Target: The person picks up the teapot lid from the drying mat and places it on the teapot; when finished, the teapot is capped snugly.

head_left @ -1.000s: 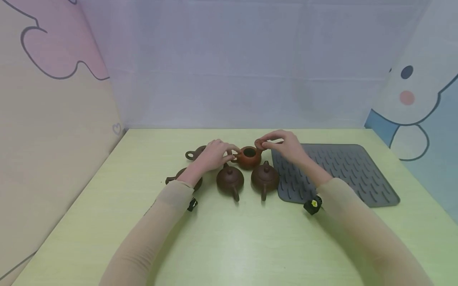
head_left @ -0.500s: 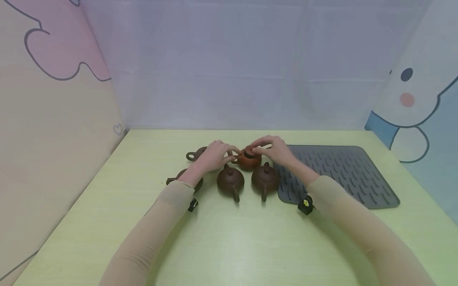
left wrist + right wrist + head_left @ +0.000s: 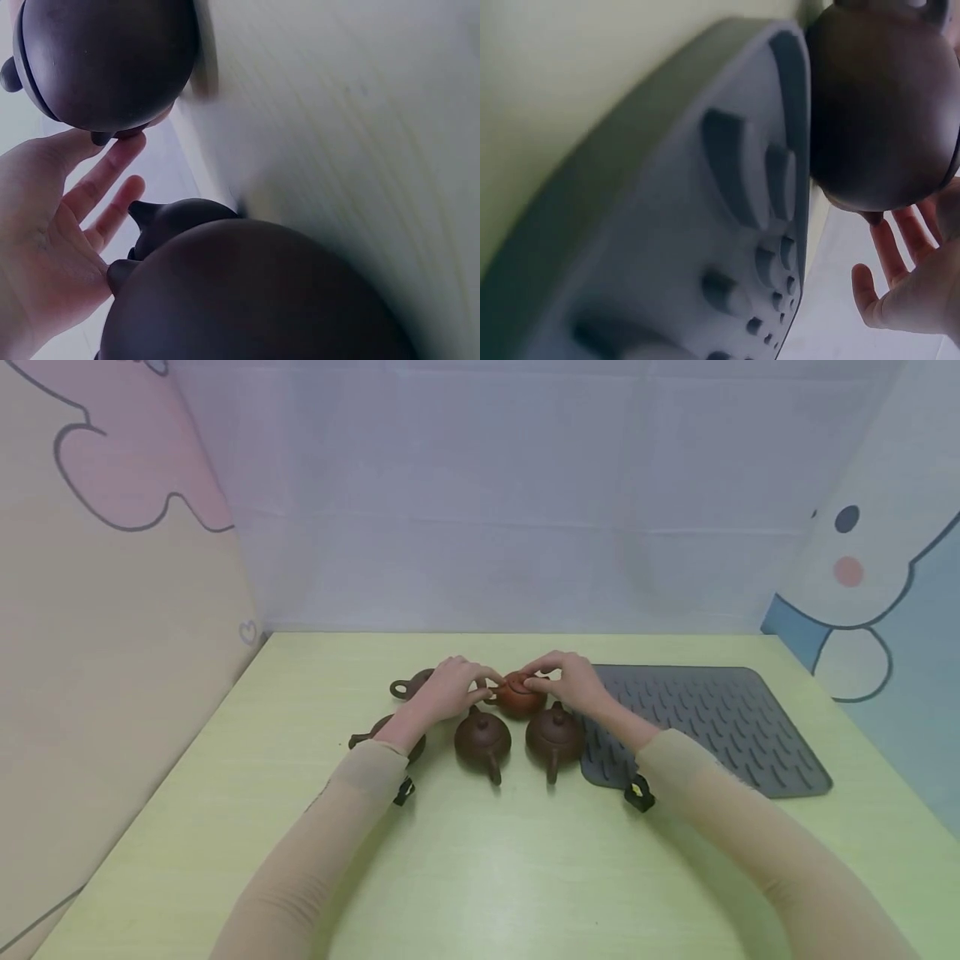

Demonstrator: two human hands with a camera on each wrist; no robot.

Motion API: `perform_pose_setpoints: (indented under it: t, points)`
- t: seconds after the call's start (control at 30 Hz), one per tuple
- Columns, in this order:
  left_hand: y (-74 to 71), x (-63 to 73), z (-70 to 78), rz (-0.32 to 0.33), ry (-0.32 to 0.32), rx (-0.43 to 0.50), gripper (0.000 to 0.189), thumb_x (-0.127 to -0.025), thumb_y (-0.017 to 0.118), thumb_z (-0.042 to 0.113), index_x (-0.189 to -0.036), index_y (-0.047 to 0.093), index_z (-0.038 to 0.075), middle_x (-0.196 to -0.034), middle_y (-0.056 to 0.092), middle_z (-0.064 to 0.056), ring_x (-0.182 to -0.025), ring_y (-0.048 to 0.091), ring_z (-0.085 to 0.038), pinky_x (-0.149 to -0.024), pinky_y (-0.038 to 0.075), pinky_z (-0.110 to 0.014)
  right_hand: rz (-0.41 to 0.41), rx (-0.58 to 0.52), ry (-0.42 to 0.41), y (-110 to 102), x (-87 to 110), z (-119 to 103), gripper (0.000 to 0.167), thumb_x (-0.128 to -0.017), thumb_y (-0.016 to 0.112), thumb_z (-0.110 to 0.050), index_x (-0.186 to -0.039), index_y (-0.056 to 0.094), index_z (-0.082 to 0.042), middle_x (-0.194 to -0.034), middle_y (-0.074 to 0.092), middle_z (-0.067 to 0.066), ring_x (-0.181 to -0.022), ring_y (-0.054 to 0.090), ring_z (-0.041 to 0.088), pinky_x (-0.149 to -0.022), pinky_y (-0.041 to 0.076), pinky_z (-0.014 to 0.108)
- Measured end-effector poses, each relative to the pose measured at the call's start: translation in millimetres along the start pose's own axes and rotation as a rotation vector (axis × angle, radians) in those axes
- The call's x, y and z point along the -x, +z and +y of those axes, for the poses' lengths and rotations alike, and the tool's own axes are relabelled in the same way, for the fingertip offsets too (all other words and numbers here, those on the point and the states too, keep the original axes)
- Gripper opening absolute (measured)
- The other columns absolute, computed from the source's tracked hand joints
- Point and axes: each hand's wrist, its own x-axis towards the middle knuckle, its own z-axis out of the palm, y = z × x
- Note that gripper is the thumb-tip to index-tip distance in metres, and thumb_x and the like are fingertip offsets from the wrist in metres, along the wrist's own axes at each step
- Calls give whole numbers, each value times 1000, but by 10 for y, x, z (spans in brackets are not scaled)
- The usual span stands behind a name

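At the back of the group stands a reddish-brown teapot point(image 3: 519, 707). My left hand point(image 3: 453, 688) pinches its handle between thumb and forefinger. On its opening sits a matching lid point(image 3: 517, 680), held by the fingertips of my right hand point(image 3: 573, 683). Two dark brown teapots stand in front: one dark teapot point(image 3: 482, 743) at left, the other dark teapot point(image 3: 555, 743) at right, both lidded with spouts toward me. In the left wrist view a dark teapot point(image 3: 112, 60) hides my left fingertips. In the right wrist view another dark teapot point(image 3: 885, 112) hides the lid.
Two more dark teapots lie partly under my left arm: a rear teapot point(image 3: 412, 683) and a nearer teapot point(image 3: 411, 747). A grey ridged mat point(image 3: 697, 718) covers the right side of the pale table point(image 3: 495, 868), close beside the right-hand dark teapot.
My right hand has moved left and down with the lid, from beside the reddish-brown teapot onto its opening, which is now covered. My left hand has stayed at the handle.
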Motion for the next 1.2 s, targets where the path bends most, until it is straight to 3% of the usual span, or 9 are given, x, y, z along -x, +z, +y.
perform_pose_setpoints:
  t: [0.53, 0.97, 1.2]
  points:
    - [29, 70, -116, 15, -67, 7, 27, -96, 65, 17, -122, 71, 22, -94, 76, -2, -96, 64, -29, -92, 46, -46, 6, -16, -24, 110, -97, -40, 23, -91, 72, -25, -112, 76, -16, -118, 72, 7, -112, 64, 29, -96, 51, 49]
    - [21, 12, -122, 6, -54, 9, 28, -96, 65, 17, -123, 70, 21, -96, 77, -3, -98, 66, -32, -90, 47, -46, -3, -12, 18, 80, -100, -51, 24, -92, 70, -26, -114, 75, -17, -123, 70, 7, -114, 62, 31, -96, 50, 49]
    - [22, 15, -110, 4, -42, -17, 27, -96, 64, 16, -122, 70, 21, -96, 77, -3, -93, 66, -27, -90, 49, -45, 0, -14, 24, 102, -93, -13, 24, -93, 70, -26, -115, 75, -16, -125, 69, 8, -116, 61, 32, -96, 50, 51]
